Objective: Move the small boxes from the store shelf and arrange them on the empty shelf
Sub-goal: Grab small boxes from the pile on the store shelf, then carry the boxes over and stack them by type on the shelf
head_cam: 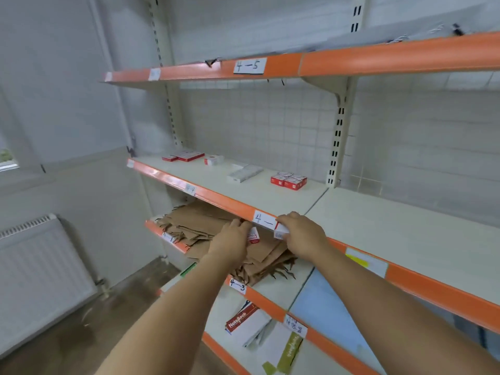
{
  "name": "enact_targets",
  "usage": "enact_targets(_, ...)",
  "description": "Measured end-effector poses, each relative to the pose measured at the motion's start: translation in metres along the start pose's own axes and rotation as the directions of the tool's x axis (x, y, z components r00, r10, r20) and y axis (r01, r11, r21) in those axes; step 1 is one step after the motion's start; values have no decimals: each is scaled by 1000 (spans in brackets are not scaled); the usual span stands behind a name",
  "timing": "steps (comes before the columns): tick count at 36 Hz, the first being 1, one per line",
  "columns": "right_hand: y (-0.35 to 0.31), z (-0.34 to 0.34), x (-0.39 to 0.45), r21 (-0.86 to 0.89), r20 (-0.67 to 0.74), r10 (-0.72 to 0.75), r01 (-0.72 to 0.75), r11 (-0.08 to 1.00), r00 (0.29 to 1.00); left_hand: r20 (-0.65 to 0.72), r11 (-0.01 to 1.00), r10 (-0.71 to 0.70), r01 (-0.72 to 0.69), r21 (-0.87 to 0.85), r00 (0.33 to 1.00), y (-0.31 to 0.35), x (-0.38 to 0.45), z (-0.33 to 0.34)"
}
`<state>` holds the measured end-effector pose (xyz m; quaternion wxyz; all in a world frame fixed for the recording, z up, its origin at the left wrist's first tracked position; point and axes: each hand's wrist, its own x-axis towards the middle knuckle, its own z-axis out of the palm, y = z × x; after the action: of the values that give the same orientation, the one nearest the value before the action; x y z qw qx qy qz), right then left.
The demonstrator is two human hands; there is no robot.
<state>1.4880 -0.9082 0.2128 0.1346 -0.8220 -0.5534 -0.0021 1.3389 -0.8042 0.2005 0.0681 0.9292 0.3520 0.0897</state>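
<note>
Orange edging is running along the front of the middle shelf (205,194), and both bare arms are reaching up to it from below. Just under that edge, the left hand (232,238) is curling its fingers around a small red-and-white box (253,236), while the right hand (303,234) is pinching another small box (280,230) against the edge, partly covering a handwritten label (263,220). On the middle shelf itself more small boxes are lying: a red cluster (288,180) towards the back, a pale flat box (244,173) to its left, and further red-and-white boxes (186,155) near the far left end. Above the middle shelf an upper shelf (270,67) is carrying a "4-5" tag. Below it, brown paper bags (205,226) are lying in a loose pile on the next shelf down, and lower still notebooks (244,319) are resting. Left of the middle shelf, a white radiator (40,274) is standing against the wall.
</note>
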Motion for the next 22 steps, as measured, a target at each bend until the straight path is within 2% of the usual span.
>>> enact_targets(11, -142, 55, 81, 21, 47, -131, 130, 991, 990, -25, 988, -153, 153, 3, 988, -164, -13, -27)
enact_targets(22, -224, 93, 163, 19, 69, -173, 172, 985, 983, -25, 977, -214, 215, 6, 976, -277, 7, -32)
